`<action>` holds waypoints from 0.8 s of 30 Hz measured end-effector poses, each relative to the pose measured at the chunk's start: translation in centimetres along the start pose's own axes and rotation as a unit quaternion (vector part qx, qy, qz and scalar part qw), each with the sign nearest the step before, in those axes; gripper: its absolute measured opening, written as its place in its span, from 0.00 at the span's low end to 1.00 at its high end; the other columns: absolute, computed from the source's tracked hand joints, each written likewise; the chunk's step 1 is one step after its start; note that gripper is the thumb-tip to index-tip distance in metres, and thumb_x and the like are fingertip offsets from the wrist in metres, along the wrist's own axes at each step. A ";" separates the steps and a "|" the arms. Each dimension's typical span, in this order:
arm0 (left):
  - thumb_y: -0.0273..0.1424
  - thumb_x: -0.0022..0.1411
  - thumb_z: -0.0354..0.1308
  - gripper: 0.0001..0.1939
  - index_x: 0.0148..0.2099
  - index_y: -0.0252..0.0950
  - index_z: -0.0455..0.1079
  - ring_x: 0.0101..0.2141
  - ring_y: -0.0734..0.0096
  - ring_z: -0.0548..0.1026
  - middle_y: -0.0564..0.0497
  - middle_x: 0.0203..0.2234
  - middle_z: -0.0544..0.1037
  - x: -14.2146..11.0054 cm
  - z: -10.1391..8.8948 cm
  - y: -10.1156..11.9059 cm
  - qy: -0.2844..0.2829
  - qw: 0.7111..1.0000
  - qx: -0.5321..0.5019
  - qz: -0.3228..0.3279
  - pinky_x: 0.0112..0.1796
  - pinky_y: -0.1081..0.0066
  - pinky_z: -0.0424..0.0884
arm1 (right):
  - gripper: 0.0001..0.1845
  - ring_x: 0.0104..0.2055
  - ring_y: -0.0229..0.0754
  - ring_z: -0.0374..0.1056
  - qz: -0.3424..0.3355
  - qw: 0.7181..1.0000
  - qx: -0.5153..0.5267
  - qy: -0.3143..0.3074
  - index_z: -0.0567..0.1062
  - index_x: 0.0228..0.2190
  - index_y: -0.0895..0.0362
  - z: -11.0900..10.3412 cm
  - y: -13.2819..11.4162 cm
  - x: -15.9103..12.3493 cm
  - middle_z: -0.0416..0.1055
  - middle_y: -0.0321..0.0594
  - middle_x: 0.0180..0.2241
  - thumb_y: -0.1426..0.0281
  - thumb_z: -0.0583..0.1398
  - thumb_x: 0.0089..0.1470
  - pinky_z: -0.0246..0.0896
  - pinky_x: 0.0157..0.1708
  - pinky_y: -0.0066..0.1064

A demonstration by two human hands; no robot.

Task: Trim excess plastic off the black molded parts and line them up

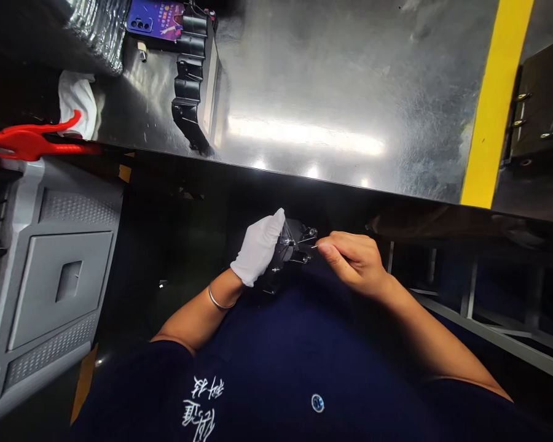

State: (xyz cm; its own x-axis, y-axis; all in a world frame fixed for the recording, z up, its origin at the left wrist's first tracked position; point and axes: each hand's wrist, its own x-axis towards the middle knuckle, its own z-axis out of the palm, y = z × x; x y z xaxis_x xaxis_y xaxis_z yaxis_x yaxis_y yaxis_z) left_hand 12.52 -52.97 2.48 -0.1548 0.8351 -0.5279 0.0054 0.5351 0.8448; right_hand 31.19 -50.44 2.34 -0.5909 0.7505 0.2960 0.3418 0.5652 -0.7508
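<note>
My left hand (258,248), in a white glove, is closed around a black moulded plastic part (297,234) with small round bosses along its right side. It holds the part in front of my body, below the table edge. Bare and pinched, my right hand (358,263) faces the part from the right. A thin, light-coloured tip (314,247) sticks out between its thumb and forefinger toward the part. Most of that thin piece is hidden by the fingers, so its kind is unclear. Dark clothing makes the part's lower outline hard to see.
On the metal table (332,80) lie a row of black moulded parts (187,89), a purple phone (154,19), a white cloth (78,101) and red-handled pliers (27,138). Yellow tape (495,104) crosses the right side. A grey plastic box (59,282) stands at left.
</note>
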 end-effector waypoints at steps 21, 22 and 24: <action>0.44 0.62 0.56 0.21 0.22 0.37 0.59 0.22 0.79 0.58 0.58 0.18 0.60 -0.7 0.5 0.8 0.063 0.988 0.033 0.136 0.25 0.75 0.58 | 0.21 0.20 0.33 0.55 -0.022 0.995 0.086 -0.047 0.69 0.24 0.58 -1.7 -0.4 -0.3 0.59 0.32 0.18 0.55 0.55 0.61 0.50 0.20 0.27; 0.44 0.62 0.56 0.21 0.23 0.36 0.60 0.22 0.79 0.58 0.58 0.18 0.60 -0.6 0.5 0.6 0.063 0.988 0.034 0.135 0.25 0.75 0.58 | 0.23 0.20 0.33 0.54 -0.037 0.998 0.025 -0.038 0.68 0.21 0.57 -1.5 -0.3 -0.3 0.58 0.32 0.17 0.54 0.57 0.58 0.49 0.20 0.28; 0.45 0.62 0.55 0.22 0.23 0.36 0.60 0.22 0.79 0.59 0.58 0.18 0.61 -0.4 0.4 0.3 0.060 0.989 0.029 0.133 0.26 0.75 0.59 | 0.26 0.19 0.33 0.51 -0.064 0.996 -0.056 -0.038 0.63 0.16 0.56 -1.2 -0.2 -0.2 0.55 0.31 0.15 0.54 0.60 0.56 0.46 0.20 0.29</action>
State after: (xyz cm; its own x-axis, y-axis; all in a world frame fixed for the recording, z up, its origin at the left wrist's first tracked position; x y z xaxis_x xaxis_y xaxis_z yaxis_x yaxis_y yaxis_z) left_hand 12.96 -53.06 2.94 -0.2566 0.9279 -0.2704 0.1182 0.3078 0.9441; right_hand 32.08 -50.31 3.13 -0.6870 0.6438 0.3369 0.3361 0.6926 -0.6382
